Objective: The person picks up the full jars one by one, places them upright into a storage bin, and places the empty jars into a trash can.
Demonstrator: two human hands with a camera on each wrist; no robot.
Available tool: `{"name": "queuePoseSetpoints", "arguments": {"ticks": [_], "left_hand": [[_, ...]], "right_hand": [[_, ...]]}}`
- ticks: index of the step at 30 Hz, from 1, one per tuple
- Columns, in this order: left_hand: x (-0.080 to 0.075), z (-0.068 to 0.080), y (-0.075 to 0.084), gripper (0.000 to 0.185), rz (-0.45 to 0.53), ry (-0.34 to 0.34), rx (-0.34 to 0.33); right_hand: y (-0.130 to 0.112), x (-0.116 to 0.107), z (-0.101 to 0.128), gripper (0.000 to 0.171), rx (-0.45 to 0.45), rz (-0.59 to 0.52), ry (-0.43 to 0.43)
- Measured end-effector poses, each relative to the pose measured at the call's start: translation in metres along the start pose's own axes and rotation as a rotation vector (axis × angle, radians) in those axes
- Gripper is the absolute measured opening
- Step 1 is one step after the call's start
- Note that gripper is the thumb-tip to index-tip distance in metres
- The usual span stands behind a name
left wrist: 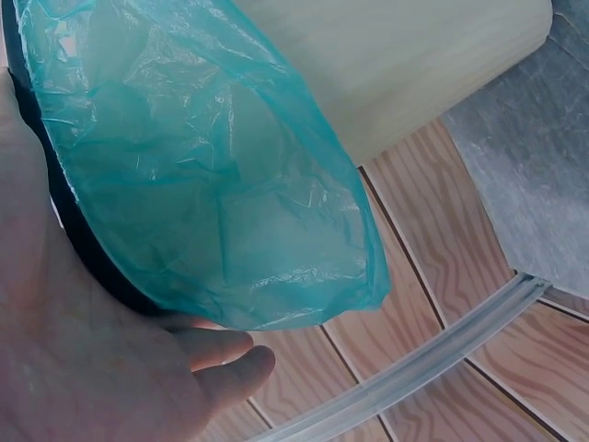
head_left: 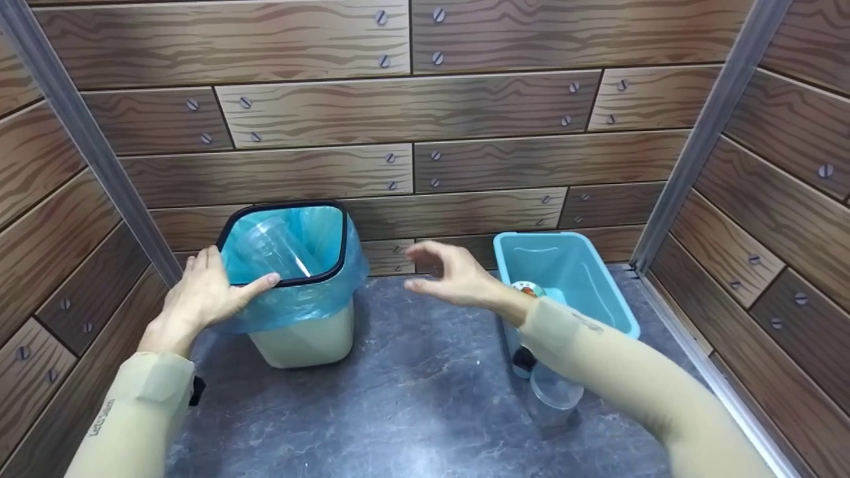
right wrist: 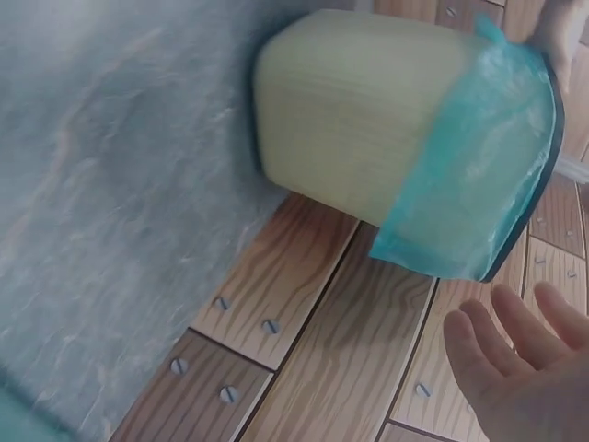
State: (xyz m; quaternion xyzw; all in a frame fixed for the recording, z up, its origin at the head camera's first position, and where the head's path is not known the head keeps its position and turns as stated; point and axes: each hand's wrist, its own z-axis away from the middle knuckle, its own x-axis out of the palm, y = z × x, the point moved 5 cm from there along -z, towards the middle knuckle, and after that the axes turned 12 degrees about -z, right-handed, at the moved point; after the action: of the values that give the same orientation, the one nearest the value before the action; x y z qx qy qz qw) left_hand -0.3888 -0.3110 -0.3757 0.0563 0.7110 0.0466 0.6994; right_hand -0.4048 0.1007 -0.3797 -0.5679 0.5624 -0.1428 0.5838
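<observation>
A cream bin (head_left: 302,342) stands at the left, lined with a translucent blue plastic bag (head_left: 312,302) folded over its black rim (head_left: 346,239). Tilted inside the bag is a clear plastic cup (head_left: 282,249). My left hand (head_left: 202,295) rests against the rim's near left corner, fingers extended along the outside and thumb lying on the front edge. In the left wrist view its palm (left wrist: 83,359) touches the rim beside the bag. My right hand (head_left: 455,272) hovers between bin and basket, fingers loosely bent and apart, holding nothing; the right wrist view shows it clear of the bin.
A light blue basket (head_left: 614,299) stands at the right, partly behind my right forearm, with a round item with a colourful print (head_left: 528,288) in it. Near its front are a clear plastic cup (head_left: 556,398) and a small black object (head_left: 523,362). Wood-patterned walls (head_left: 398,109) enclose the grey surface (head_left: 398,398).
</observation>
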Motion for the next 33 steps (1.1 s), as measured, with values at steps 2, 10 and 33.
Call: {"name": "queuePoseSetpoints", "arguments": {"ticks": [2,10,33], "left_hand": [[0.001,0.000,0.000,0.155,0.002,0.000,-0.001],[0.002,0.002,0.000,0.154,-0.005,-0.004,0.001],[0.001,0.003,0.001,0.152,-0.004,0.015,0.005]], "right_hand": [[0.002,-0.002,0.013,0.057,0.004,0.024,-0.029],[0.013,-0.009,0.063,0.054,0.023,0.095,-0.108],[0.060,-0.029,0.189,0.042,-0.101,0.219,-0.016]]}}
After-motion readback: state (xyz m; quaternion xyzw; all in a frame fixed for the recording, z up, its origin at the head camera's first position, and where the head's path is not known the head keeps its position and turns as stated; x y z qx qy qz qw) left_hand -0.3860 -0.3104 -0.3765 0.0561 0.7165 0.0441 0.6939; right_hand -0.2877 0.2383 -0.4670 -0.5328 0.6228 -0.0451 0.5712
